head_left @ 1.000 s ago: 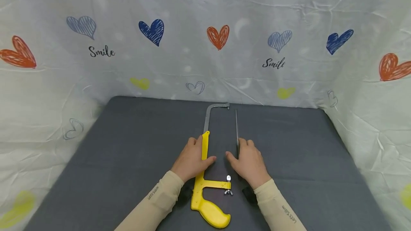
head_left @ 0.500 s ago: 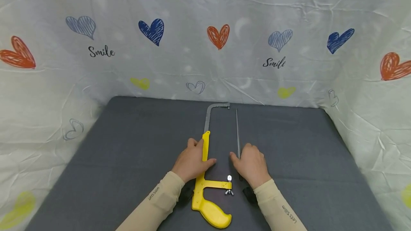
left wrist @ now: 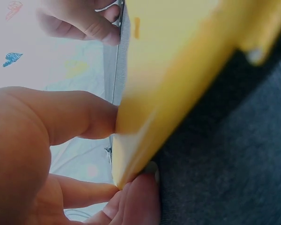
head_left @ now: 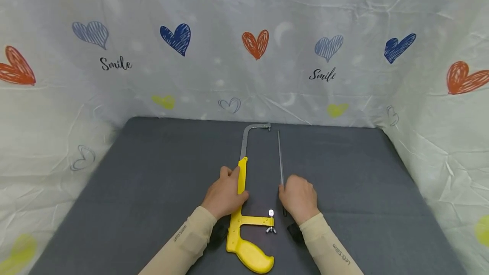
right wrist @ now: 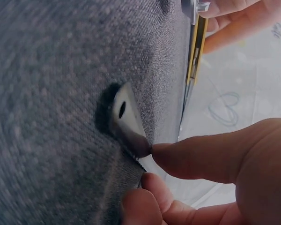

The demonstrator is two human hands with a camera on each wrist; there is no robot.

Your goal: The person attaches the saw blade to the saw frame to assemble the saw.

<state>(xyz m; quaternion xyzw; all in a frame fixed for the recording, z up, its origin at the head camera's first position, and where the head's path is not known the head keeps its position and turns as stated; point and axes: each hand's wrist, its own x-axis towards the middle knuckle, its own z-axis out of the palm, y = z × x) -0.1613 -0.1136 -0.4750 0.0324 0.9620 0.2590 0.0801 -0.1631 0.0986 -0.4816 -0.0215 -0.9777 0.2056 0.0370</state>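
Note:
A yellow hacksaw frame (head_left: pixel 257 221) with a grey metal front bow lies on the dark cloth, its handle towards me. My left hand (head_left: pixel 223 193) grips the frame's middle; in the left wrist view thumb and fingers touch both sides of the yellow part (left wrist: pixel 154 84). To its right and apart from it, a thin hacksaw blade (head_left: pixel 280 156) points away from me. My right hand (head_left: pixel 300 198) pinches this blade near its close end. The right wrist view shows the thumb against the blade (right wrist: pixel 130 117), with a hole in its end and teeth along one edge.
The table's dark grey cloth (head_left: pixel 172 173) spreads around both hands. White sheeting (head_left: pixel 214 75) printed with hearts hangs behind and at both sides. A wing nut (head_left: pixel 271 230) sits on the frame's lower arm.
My right hand has drawn slightly nearer to me and its fingers have curled in on the blade, which has tilted slightly. My left thumb has come in closer to the frame.

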